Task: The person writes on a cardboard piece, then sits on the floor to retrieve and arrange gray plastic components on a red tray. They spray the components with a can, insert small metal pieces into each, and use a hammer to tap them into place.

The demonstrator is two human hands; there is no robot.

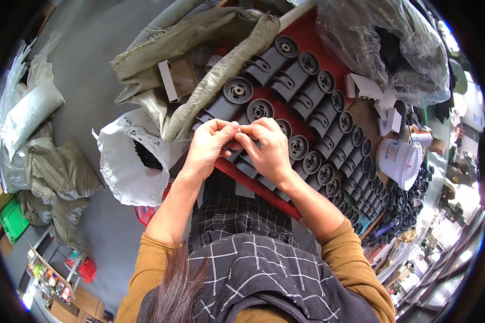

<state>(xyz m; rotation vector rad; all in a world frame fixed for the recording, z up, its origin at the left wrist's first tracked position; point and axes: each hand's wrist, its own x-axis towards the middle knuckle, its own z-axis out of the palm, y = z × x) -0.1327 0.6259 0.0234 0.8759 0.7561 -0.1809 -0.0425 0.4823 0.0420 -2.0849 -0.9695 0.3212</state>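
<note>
So both hands are close together over the near edge of the red tabletop [320, 43], toward its left end. Left hand [213, 142] and right hand [267, 145] are both pinching, thumbs against fingers, fingertips meeting at a tiny piece [239, 130], mostly hidden, so can't tell what it is. Gray parts [320, 118] with round ends sit in slanted rows beyond them. White bag [113, 156] gapes off the left end, white bucket [394, 161] toward the right.
</note>
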